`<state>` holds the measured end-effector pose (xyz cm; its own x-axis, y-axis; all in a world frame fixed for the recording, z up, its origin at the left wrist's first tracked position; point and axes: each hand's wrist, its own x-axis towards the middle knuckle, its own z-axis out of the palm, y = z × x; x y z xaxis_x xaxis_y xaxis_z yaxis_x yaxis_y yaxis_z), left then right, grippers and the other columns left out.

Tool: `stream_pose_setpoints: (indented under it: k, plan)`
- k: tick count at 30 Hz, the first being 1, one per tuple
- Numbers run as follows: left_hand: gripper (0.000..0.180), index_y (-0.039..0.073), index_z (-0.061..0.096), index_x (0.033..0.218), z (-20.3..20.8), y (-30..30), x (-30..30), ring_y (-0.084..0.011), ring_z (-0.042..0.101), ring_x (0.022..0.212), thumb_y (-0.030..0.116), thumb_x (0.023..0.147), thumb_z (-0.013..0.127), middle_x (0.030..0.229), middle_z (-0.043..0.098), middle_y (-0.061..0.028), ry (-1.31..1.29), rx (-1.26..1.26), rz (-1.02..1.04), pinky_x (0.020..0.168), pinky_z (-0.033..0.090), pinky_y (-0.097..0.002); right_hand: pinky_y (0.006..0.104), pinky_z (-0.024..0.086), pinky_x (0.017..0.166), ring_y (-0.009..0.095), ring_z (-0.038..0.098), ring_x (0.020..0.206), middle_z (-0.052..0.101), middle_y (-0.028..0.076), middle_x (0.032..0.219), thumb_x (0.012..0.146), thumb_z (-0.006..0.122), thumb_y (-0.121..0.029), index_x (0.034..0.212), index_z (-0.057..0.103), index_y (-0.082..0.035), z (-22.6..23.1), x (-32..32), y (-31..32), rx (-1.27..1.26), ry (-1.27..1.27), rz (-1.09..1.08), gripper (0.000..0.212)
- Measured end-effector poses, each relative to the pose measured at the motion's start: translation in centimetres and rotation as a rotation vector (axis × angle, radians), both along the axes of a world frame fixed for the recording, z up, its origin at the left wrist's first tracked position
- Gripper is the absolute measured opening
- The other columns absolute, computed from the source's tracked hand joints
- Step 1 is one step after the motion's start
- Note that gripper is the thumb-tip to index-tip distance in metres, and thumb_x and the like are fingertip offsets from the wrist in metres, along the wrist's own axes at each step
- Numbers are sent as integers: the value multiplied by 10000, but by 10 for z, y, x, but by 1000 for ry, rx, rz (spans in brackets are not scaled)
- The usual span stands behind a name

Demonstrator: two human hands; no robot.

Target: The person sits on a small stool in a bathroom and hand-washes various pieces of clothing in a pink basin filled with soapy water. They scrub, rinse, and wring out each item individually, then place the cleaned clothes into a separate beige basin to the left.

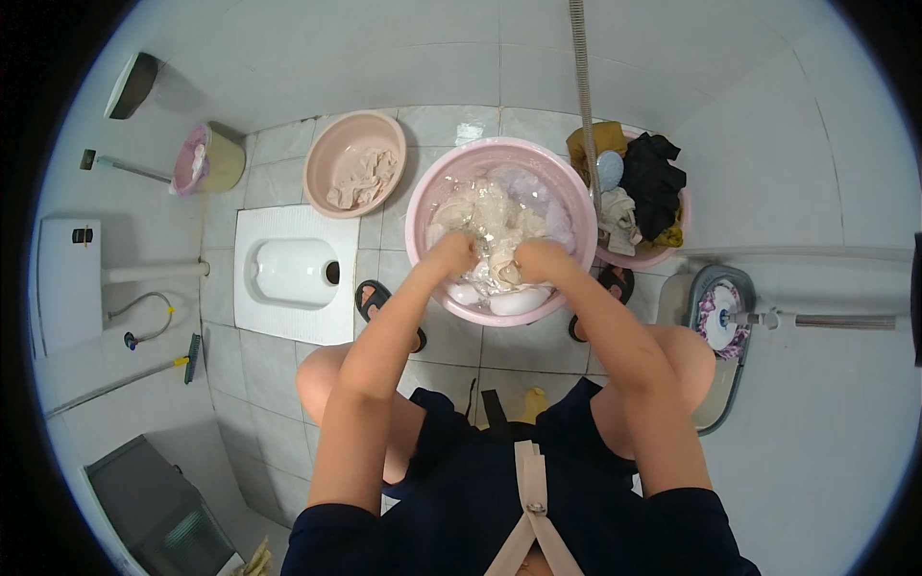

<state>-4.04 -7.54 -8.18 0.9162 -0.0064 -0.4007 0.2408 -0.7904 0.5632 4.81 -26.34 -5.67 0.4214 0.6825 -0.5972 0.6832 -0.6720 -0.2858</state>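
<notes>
A pink basin (420, 168) stands on the floor between my feet, with water and soaked clothes in it. Inside lies a cream garment (495, 216), wet and bunched up. White cloth (523, 300) bulges at the near side, and pale lilac cloth (538, 197) lies at the far right. My left hand (455, 254) is closed on the left part of the cream garment. On its right part, my right hand (540, 261) grips the same cloth, a short gap from the left. Fingertips of both hands are partly hidden by cloth and water.
A smaller peach basin (315, 173) with a pale cloth stands far left, behind a squat toilet (288, 274). At right, another basin (639, 257) holds dark and mustard clothes and a shower head (609, 171) with its hose. A mop bucket (706, 394) stands at right.
</notes>
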Motion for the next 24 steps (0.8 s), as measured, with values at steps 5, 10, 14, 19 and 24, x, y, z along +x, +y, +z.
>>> stream_pose_setpoints:
  k: [5,10,14,19,24]
  plan:
    - [305,24,648,906,54,31,24,-298,623,744,53,603,675,750,634,-161,117,40,68,677,483,-360,420,493,742,311,628,845,654,150,878,648,660,-151,869,702,-120,18,35,4,7,-127,-221,227]
    - [283,11,661,892,100,61,22,-192,563,640,-15,610,642,659,583,-104,-58,6,45,626,459,-298,409,480,810,304,607,908,640,117,936,641,685,-153,937,680,-152,25,19,10,456,-162,62,297]
    - [275,-7,661,899,158,56,17,-125,499,630,-100,652,583,660,530,-39,-155,-244,199,621,440,-263,398,483,785,310,605,881,639,102,899,631,669,-142,889,669,-127,13,33,-2,353,-120,-11,259]
    - [310,4,652,955,214,46,4,-67,441,668,-154,704,562,692,429,40,-241,-442,266,655,409,-205,403,481,753,324,600,860,627,137,890,658,627,-161,858,657,-69,70,61,-18,368,-240,-112,222]
    - [325,14,636,1024,217,53,-5,-57,444,692,-118,739,552,723,459,36,-240,-436,353,674,407,-199,354,472,677,272,600,740,623,147,808,671,590,-121,833,634,-17,134,60,-32,697,-77,-378,197]
